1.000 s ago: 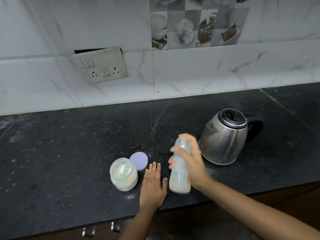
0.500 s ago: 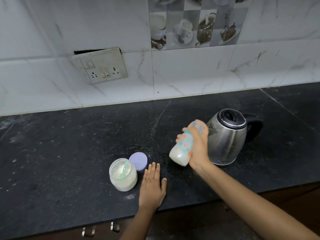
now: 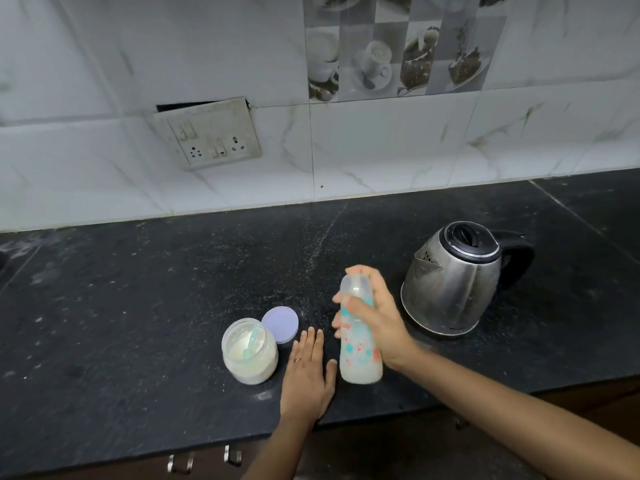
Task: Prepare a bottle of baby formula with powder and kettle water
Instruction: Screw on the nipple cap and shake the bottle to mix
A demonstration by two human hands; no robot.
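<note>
Right hand (image 3: 377,327): fingers wrapped round the baby bottle (image 3: 360,355), which is upright with milky liquid inside
Left hand (image 3: 306,379): relaxed, flat on the countertop (image 3: 138,306), at bottle's 8 o'clock
Formula jar (image 3: 249,355): open, 9 o'clock
Kettle (image 3: 453,282): 2 o'clock

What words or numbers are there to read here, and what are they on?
Nothing here can be read.
Bottle: small red print by the right hand, too blurred to read.
Kettle, jar, switch plate: no words or numbers show.
</note>
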